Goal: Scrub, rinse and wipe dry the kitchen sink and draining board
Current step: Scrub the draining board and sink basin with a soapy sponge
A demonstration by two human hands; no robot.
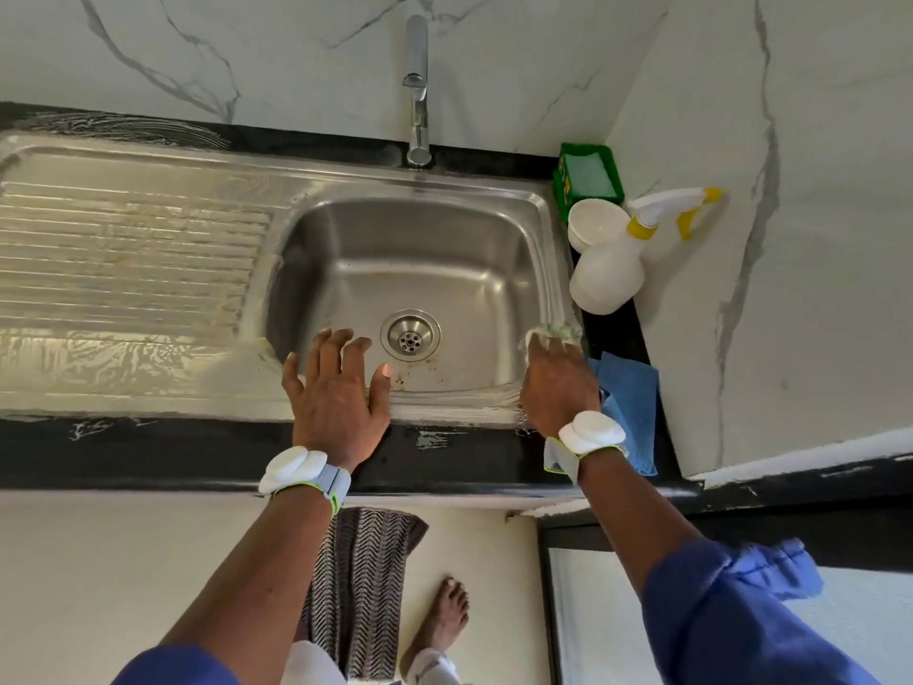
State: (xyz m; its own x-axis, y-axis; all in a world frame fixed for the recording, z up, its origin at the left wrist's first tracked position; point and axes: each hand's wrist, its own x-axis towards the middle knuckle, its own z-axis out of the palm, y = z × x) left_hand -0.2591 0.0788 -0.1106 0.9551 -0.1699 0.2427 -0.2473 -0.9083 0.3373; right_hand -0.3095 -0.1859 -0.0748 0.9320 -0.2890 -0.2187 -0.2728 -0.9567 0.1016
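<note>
A stainless steel sink (346, 229) with a round drain (410, 336) sits in a black counter; brownish specks lie near the drain. The ribbed draining board (123, 239) to its left carries soapy, yellowish streaks. My right hand (556, 383) grips a foamy scrub pad (553, 331) and presses it on the sink's right rim. My left hand (336, 398) hovers over the sink's front edge with fingers spread, holding nothing. A chrome tap (417, 86) stands behind the basin; no water runs.
On the counter right of the sink: a folded blue cloth (630, 402), a white spray bottle (612, 269) with yellow trim, a white cup (595, 222) and a green tray (588, 178). A marble wall stands close on the right. A patterned towel (360, 585) hangs below the counter.
</note>
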